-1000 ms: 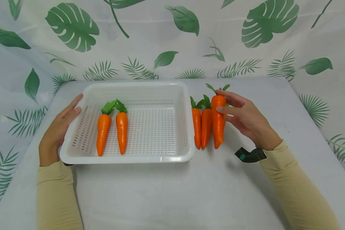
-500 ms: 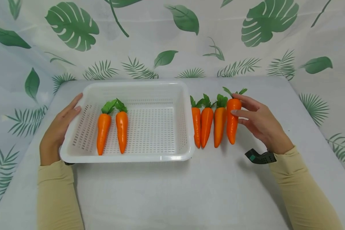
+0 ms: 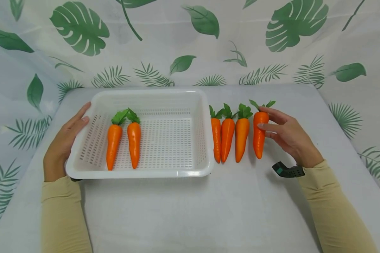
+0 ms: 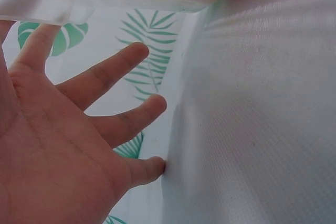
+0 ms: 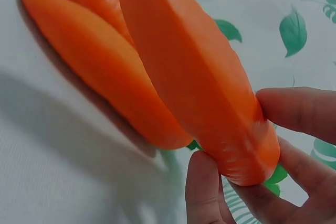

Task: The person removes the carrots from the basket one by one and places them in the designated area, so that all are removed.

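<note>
My right hand (image 3: pixel 289 135) pinches an orange carrot (image 3: pixel 259 131) near its leafy top, tip pointing toward me. In the right wrist view the held carrot (image 5: pixel 197 72) is raised above a lying carrot (image 5: pixel 100 66), thumb and fingers about its thick end. Left of it, three carrots (image 3: pixel 241 138) lie side by side on the table. At the far left, my left hand (image 3: pixel 64 140) rests against the side of a white plastic basket (image 3: pixel 169 174). The left wrist view shows that hand's fingers (image 4: pixel 113 72) spread and straight under the basket's edge. Two carrots (image 3: pixel 114 142) lie inside the basket.
A white cloth (image 3: pixel 190 214) covers the table. Behind it hangs a white curtain (image 3: pixel 240 21) printed with green leaves. The basket's right wall stands close against the leftmost loose carrot. A dark band (image 3: pixel 288 170) sits at my right wrist.
My right hand has carried its carrot to the right, away from the row, uncovering the third loose carrot. The left hand and the basket have stayed in place.
</note>
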{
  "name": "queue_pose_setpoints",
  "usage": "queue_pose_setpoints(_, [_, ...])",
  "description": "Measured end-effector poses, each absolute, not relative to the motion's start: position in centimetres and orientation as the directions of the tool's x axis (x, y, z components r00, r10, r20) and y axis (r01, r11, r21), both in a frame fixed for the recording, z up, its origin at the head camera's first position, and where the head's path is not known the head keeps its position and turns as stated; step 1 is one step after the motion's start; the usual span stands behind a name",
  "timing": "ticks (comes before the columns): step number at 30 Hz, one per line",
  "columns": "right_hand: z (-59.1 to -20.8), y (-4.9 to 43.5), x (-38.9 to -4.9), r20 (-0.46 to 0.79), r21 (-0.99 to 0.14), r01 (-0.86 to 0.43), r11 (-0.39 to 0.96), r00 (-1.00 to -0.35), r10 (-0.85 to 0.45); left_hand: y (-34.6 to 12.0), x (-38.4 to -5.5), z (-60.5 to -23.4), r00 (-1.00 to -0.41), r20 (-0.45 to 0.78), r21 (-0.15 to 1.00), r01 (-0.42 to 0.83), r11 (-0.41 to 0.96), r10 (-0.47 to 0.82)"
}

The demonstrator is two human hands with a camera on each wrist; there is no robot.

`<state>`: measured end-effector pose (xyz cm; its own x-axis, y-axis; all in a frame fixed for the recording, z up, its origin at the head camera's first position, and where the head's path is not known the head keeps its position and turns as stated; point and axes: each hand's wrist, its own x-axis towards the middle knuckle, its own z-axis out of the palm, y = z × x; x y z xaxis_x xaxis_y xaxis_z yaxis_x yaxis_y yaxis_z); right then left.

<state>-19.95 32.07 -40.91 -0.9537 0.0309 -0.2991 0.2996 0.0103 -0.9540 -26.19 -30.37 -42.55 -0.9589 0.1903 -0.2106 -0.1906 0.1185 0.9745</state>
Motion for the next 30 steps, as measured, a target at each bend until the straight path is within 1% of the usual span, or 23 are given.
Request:
queue_pose_setpoints(3, [-41.4,32.3,-20.2,-0.303,-0.952,0.304,0.041,-0.952,0.035,-30.5,-26.3,-42.5,-0.961,-0.203,0.973,-0.177,0.147,0.19])
queue_pose_setpoints(9, [-42.3,32.6,-20.6,-0.307,-0.934,0.311,0.175,-0.95,0.053,-30.6,-26.4,-42.5,-0.961,-0.208,0.968,-0.175,0.179,0.185])
queue_pose_setpoints(16, [-42.9,32.4,-20.7,-0.294,-0.918,0.294,0.264,-0.955,0.042,-30.6,-26.3,-42.7,-0.96,-0.202,0.974,-0.176,0.144,0.193])
queue_pose_setpoints(22, [-43.1,32.1,-20.7,-0.288,-0.909,0.289,0.3,-0.956,0.049,-30.4,-26.2,-42.8,-0.959,-0.204,0.977,-0.186,0.107,0.197])
queue_pose_setpoints(30, [-43.5,32.0,-20.7,-0.257,-0.885,0.254,0.39,-0.965,0.045,-30.3,-26.0,-42.6,-0.958,-0.23,0.971,-0.214,0.109,0.173])
